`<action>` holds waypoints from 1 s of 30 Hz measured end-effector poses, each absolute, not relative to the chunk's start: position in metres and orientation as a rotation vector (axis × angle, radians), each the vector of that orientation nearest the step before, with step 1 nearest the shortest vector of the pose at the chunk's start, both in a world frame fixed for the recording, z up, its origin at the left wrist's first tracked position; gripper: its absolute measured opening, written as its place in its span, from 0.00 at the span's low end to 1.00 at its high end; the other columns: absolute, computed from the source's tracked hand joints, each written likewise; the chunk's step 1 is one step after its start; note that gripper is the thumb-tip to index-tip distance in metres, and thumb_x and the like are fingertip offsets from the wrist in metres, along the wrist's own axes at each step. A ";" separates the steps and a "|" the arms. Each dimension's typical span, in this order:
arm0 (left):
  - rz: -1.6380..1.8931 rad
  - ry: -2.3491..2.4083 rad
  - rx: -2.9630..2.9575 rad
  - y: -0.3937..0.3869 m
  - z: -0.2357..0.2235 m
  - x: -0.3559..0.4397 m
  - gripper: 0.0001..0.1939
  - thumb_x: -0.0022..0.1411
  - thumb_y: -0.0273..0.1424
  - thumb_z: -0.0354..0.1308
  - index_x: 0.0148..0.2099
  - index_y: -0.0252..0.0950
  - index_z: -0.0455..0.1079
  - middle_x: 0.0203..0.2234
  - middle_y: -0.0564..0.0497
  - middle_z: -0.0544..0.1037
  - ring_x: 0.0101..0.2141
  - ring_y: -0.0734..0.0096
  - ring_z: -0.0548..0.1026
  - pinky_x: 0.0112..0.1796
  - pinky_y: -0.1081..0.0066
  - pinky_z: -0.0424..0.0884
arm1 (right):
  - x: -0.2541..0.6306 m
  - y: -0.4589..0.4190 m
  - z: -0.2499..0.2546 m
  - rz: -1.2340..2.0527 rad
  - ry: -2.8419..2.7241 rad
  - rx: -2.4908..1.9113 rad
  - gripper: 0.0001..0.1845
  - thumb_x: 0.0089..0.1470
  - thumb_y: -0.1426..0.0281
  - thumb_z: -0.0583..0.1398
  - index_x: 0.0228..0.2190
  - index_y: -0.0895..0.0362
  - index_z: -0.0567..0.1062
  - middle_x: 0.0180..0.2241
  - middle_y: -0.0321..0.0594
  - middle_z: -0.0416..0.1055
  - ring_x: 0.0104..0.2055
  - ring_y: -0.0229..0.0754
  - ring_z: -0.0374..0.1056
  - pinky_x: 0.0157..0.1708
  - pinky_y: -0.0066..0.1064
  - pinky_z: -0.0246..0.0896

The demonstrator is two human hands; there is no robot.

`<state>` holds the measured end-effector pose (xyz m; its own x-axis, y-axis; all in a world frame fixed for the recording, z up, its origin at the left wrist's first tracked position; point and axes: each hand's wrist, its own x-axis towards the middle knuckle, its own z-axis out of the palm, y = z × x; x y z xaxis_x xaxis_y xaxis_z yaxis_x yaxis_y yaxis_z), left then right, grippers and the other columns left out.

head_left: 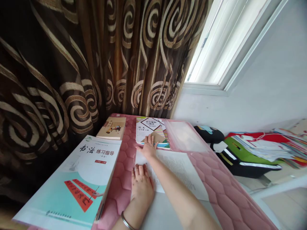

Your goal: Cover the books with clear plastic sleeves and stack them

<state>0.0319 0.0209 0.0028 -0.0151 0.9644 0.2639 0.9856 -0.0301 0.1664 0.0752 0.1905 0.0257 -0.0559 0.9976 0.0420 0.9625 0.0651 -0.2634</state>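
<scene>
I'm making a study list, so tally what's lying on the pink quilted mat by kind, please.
On the pink quilted mat:
Workbooks: 2 (calligraphy practice guide, Chinese-language workbook)
Tan-covered book: 1
Printed white pages: 1
Clear pink-edged plastic sleeve: 1
Total: 5
</scene>
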 end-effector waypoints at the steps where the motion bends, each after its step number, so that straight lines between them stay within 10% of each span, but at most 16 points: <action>1: -0.471 -2.151 -2.167 0.021 0.005 0.032 0.26 0.63 0.29 0.45 0.62 0.30 0.64 0.55 0.36 0.69 0.58 0.48 0.63 0.57 0.49 0.60 | 0.076 0.185 0.025 0.247 -2.149 -1.975 0.49 0.57 0.45 0.49 0.67 0.64 0.44 0.70 0.48 0.26 0.70 0.54 0.21 0.64 0.56 0.20; 15: -0.383 -2.170 -2.186 0.019 0.021 0.034 0.26 0.64 0.29 0.47 0.61 0.24 0.64 0.56 0.32 0.67 0.58 0.45 0.63 0.58 0.48 0.58 | 0.098 0.153 0.034 0.467 -2.365 -1.832 0.62 0.43 0.40 0.60 0.67 0.56 0.41 0.70 0.46 0.19 0.70 0.57 0.15 0.63 0.56 0.17; 30: -0.438 -2.157 -2.144 0.016 0.020 0.033 0.24 0.64 0.31 0.49 0.59 0.26 0.67 0.52 0.36 0.70 0.55 0.48 0.65 0.56 0.51 0.62 | 0.073 0.173 0.027 0.262 -2.063 -1.983 0.49 0.55 0.50 0.55 0.66 0.65 0.46 0.70 0.51 0.28 0.71 0.55 0.25 0.64 0.55 0.24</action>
<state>0.0328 0.0163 0.0199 -0.0252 0.9687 0.2470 0.9883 -0.0131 0.1521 0.0732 0.1735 0.0268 -0.0289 0.9973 0.0670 0.9490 0.0484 -0.3117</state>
